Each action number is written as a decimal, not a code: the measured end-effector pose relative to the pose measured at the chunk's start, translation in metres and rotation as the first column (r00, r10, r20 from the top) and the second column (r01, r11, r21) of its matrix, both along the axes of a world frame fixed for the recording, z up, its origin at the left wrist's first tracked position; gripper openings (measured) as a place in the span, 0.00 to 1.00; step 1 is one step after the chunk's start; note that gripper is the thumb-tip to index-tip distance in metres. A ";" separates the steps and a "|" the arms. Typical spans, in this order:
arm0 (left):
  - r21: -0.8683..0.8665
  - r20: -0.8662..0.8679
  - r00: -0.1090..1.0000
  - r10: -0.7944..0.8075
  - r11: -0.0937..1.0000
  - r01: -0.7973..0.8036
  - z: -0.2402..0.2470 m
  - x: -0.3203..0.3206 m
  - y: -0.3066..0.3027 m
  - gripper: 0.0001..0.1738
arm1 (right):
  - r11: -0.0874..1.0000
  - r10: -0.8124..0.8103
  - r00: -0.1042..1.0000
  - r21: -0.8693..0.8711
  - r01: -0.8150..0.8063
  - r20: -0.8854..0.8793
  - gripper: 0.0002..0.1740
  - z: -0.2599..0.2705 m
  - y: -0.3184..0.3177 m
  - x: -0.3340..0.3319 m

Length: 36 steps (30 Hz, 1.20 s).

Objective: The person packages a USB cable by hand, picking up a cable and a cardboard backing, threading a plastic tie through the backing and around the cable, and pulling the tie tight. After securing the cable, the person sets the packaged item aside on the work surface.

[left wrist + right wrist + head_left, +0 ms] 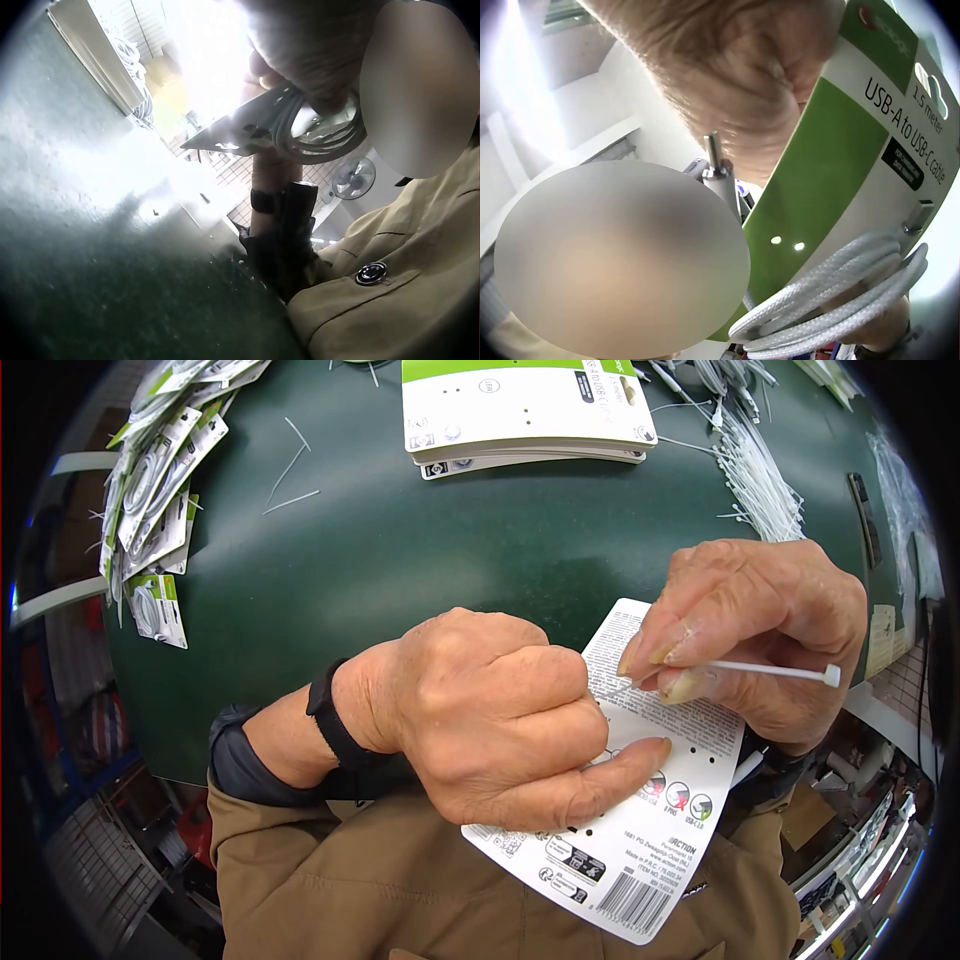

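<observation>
A white printed card point(640, 880) lies tilted over the lap, its text side up in the head view. My left hand point(510, 720) grips it with curled fingers, the thumb lying across the print. On the card's other side, green and white, a coiled grey-white USB cable point(832, 292) shows in the right wrist view. That cable coil point(322, 154) hangs under the card in the left wrist view. My right hand point(770, 620) pinches a white cable tie point(765, 670) between thumb and fingers, close over the card. The tie's head points right; its other end is hidden near the left fingers.
A stack of similar cards point(530, 420) lies at the back of the green table point(350, 550). Bundled white cable ties point(755, 475) lie at the back right. Carded cables point(165, 480) pile up on the left, near some loose tie pieces point(290, 500).
</observation>
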<state>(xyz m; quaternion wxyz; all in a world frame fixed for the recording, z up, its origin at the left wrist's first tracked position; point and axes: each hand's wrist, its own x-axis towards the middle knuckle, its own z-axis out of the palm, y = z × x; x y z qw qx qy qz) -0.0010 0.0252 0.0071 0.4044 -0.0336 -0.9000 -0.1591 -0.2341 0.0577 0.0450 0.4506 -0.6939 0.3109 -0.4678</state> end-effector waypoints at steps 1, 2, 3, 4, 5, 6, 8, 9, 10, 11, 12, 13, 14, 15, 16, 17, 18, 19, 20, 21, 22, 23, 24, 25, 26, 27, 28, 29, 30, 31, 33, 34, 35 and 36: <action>0.002 0.004 1.000 0.000 1.000 0.000 0.001 0.000 0.000 0.26 | 1.000 0.004 1.000 0.003 -0.004 0.003 0.11 -0.001 0.000 0.000; 0.003 0.004 1.000 -0.004 1.000 0.004 0.001 0.000 0.000 0.26 | 1.000 0.004 1.000 0.011 -0.004 0.011 0.11 -0.001 0.000 0.001; 0.003 0.004 1.000 -0.007 1.000 0.007 0.001 0.000 -0.001 0.26 | 1.000 0.004 1.000 0.020 -0.004 0.019 0.10 -0.002 0.000 0.001; 0.003 0.001 1.000 -0.013 1.000 0.013 0.001 0.000 -0.002 0.26 | 0.999 -0.001 0.999 0.035 0.000 0.032 0.10 -0.002 0.001 0.002; 0.004 -0.004 1.000 -0.013 1.000 0.013 0.000 0.000 -0.002 0.26 | 0.999 0.007 0.999 0.039 -0.009 0.034 0.09 -0.003 0.001 0.001; 0.006 -0.009 1.000 -0.013 1.000 0.013 0.000 0.000 -0.002 0.25 | 0.999 0.016 0.999 0.042 -0.017 0.036 0.09 -0.004 0.001 0.001; 0.012 -0.020 1.000 -0.002 1.000 0.002 -0.001 -0.001 -0.001 0.25 | 0.997 0.064 0.998 0.040 -0.064 0.000 0.07 -0.006 -0.001 -0.001; 0.015 -0.025 1.000 0.003 1.000 -0.003 -0.001 -0.001 -0.001 0.24 | 0.995 0.091 0.995 0.045 -0.090 -0.027 0.07 -0.006 -0.002 -0.002; 0.019 -0.029 1.000 0.008 1.000 -0.008 -0.002 -0.001 0.000 0.23 | 0.990 0.126 0.989 0.064 -0.122 -0.074 0.06 -0.004 -0.002 -0.003; 0.018 -0.035 0.999 0.012 1.000 -0.012 -0.003 -0.002 0.000 0.23 | 0.986 0.154 0.983 0.082 -0.146 -0.104 0.06 -0.003 -0.002 -0.003; 0.017 -0.041 0.999 0.016 1.000 -0.015 -0.005 -0.002 0.000 0.22 | 0.980 0.182 0.974 0.099 -0.170 -0.134 0.06 -0.002 -0.002 -0.003; 0.010 -0.049 0.999 0.018 1.000 -0.017 -0.007 -0.003 0.001 0.22 | 0.976 0.203 0.968 0.113 -0.187 -0.147 0.07 -0.002 -0.003 -0.003; 0.009 -0.045 0.999 0.022 1.000 -0.022 -0.006 -0.003 0.001 0.22 | 0.973 0.211 0.966 0.122 -0.194 -0.150 0.07 -0.002 -0.003 -0.003; 0.007 -0.040 0.999 0.027 1.000 -0.026 -0.006 -0.003 0.000 0.22 | 0.971 0.220 0.964 0.131 -0.201 -0.152 0.07 -0.001 -0.003 -0.003; 0.009 -0.024 0.999 0.034 0.999 -0.034 -0.003 -0.002 0.000 0.22 | 0.971 0.216 0.966 0.132 -0.198 -0.145 0.08 -0.003 -0.003 -0.003; 0.013 -0.015 0.999 0.036 0.999 -0.035 -0.002 -0.002 0.000 0.23 | 0.971 0.216 0.967 0.137 -0.197 -0.139 0.08 -0.003 -0.003 -0.003; 0.018 -0.007 0.999 0.037 0.999 -0.037 -0.001 -0.001 -0.001 0.23 | 0.970 0.215 0.968 0.142 -0.196 -0.132 0.08 -0.003 -0.004 -0.004; 0.027 -0.007 0.999 0.033 0.999 -0.032 -0.001 -0.002 -0.001 0.23 | 0.969 0.216 0.968 0.151 -0.197 -0.127 0.08 -0.003 -0.004 -0.003; 0.035 -0.001 1.000 0.029 0.999 -0.029 0.000 -0.001 -0.002 0.23 | 0.968 0.216 0.969 0.159 -0.196 -0.121 0.08 -0.002 -0.005 -0.003; 0.043 0.005 1.000 0.025 0.999 -0.025 0.000 -0.001 -0.003 0.23 | 0.968 0.216 0.968 0.156 -0.196 -0.125 0.08 -0.002 -0.006 -0.004; 0.052 0.016 1.000 0.024 0.998 -0.024 0.002 0.000 -0.003 0.23 | 0.969 0.216 0.968 0.152 -0.195 -0.130 0.08 -0.002 -0.007 -0.004; 0.059 0.027 0.999 0.022 0.998 -0.023 0.004 0.001 -0.003 0.23 | 0.970 0.215 0.967 0.147 -0.195 -0.135 0.08 -0.001 -0.008 -0.005; 0.071 0.024 0.999 0.021 0.997 -0.023 0.004 0.001 -0.004 0.23 | 0.976 0.161 0.982 0.164 -0.143 -0.101 0.08 0.001 -0.008 -0.005; 0.081 0.022 1.000 0.020 0.996 -0.022 0.003 0.001 -0.004 0.23 | 0.979 0.106 0.992 0.181 -0.093 -0.067 0.09 0.003 -0.006 -0.004; 0.090 0.019 1.000 0.020 0.996 -0.022 0.003 0.002 -0.006 0.23 | 0.979 0.051 0.998 0.198 -0.043 -0.034 0.09 0.004 -0.006 -0.004; 0.129 0.030 0.999 0.035 0.991 -0.038 0.004 0.002 -0.008 0.24 | 0.989 -0.031 0.999 0.144 0.024 0.044 0.12 0.001 -0.005 -0.004; 0.168 0.041 0.998 0.049 0.984 -0.056 0.006 0.003 -0.011 0.24 | 0.981 -0.181 0.977 0.092 0.171 0.113 0.11 0.000 -0.006 -0.004; 0.205 0.052 0.997 0.065 0.976 -0.074 0.007 0.004 -0.013 0.24 | 0.948 -0.319 0.928 0.049 0.315 0.191 0.11 -0.001 -0.006 -0.004; 0.265 0.019 0.992 0.122 0.956 -0.123 0.003 0.002 -0.015 0.23 | 0.923 -0.369 0.885 -0.002 0.385 0.283 0.11 -0.005 -0.009 -0.009; 0.328 -0.012 0.984 0.179 0.930 -0.165 0.000 0.001 -0.017 0.22 | 0.891 -0.406 0.833 -0.043 0.453 0.375 0.11 -0.009 -0.014 -0.019; 0.454 -0.077 0.949 0.306 0.858 -0.240 -0.021 -0.003 -0.019 0.18 | 0.824 -0.448 0.763 -0.115 0.554 0.466 0.09 -0.013 -0.018 -0.028; 0.544 -0.066 0.931 0.359 0.795 -0.268 -0.020 -0.005 -0.021 0.17 | 0.794 -0.467 0.752 -0.153 0.588 0.466 0.08 -0.013 -0.018 -0.028; 0.630 -0.054 0.912 0.408 0.722 -0.285 -0.018 -0.007 -0.024 0.15 | 0.762 -0.484 0.739 -0.191 0.619 0.468 0.07 -0.011 -0.017 -0.028; 0.731 0.003 0.904 0.427 0.616 -0.293 -0.002 -0.008 -0.026 0.14 | 0.752 -0.508 0.727 -0.173 0.636 0.462 0.07 -0.007 -0.012 -0.020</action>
